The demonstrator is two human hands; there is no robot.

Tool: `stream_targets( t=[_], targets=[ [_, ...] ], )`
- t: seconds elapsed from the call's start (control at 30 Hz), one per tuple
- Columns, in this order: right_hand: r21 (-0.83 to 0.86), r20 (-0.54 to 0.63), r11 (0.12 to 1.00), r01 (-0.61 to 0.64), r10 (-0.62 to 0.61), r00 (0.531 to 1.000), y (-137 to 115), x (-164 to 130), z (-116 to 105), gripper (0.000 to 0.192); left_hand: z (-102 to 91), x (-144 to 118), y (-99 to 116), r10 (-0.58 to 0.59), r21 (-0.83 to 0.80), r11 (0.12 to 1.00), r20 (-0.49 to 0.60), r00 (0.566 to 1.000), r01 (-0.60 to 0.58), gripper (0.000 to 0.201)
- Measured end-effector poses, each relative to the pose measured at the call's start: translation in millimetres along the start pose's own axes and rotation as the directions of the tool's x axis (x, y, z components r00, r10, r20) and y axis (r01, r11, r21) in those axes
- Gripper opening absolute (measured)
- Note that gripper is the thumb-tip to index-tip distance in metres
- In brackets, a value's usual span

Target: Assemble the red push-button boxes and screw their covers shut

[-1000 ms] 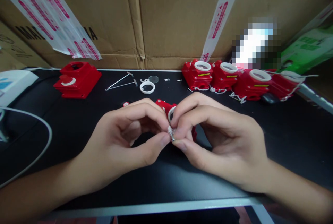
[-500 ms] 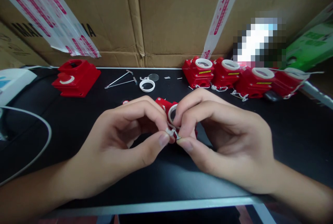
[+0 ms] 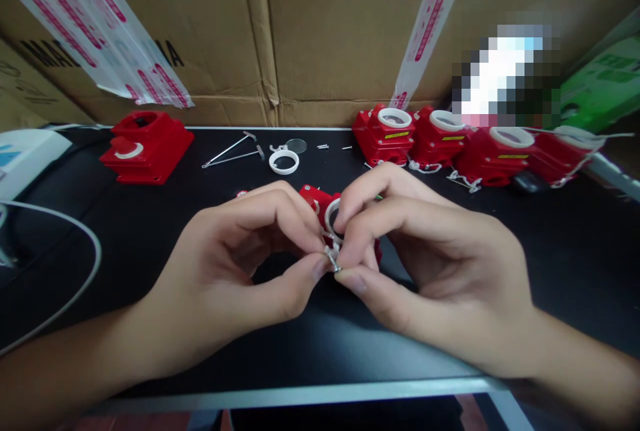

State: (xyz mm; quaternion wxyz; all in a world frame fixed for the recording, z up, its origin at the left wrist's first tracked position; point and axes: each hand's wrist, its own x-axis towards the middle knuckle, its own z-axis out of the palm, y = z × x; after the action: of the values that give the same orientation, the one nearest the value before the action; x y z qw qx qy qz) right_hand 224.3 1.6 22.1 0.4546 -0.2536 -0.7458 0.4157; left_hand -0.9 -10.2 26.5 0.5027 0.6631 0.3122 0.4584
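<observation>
A black surface [image 3: 150, 231] with a pale grey front edge. Red housings [image 3: 445, 141] topped with white rings and small yellow labels. A loose white ring [image 3: 283, 161]. Brown cardboard [image 3: 320, 31] behind, crossed by white tape [image 3: 100, 24] printed in pink. A green box [image 3: 605, 84] at right.

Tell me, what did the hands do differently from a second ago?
Very little. The left hand and right hand still pinch the small metal screw between their fingers, just in front of the red box; the screw has only tilted a bit between the fingertips. The white ring, the row of red boxes and the black table stayed put.
</observation>
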Motion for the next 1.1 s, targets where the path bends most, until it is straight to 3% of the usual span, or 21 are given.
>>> stream_targets(
  t=[0.83,1.1],
  targets=[
    [-0.033,0.022,0.999,-0.013,0.014,1.000,-0.3,2.6,-1.1,0.009,-1.9,-1.3,-4.6,0.094,0.091,0.991,-0.005,0.996,-0.093,0.014],
    [0.008,0.052,1.000,0.010,-0.010,0.999,0.5,4.2,-0.1,0.012,-5.8,-2.6,-5.5,0.175,0.256,0.951,0.006,0.984,-0.171,0.012]
  ],
)
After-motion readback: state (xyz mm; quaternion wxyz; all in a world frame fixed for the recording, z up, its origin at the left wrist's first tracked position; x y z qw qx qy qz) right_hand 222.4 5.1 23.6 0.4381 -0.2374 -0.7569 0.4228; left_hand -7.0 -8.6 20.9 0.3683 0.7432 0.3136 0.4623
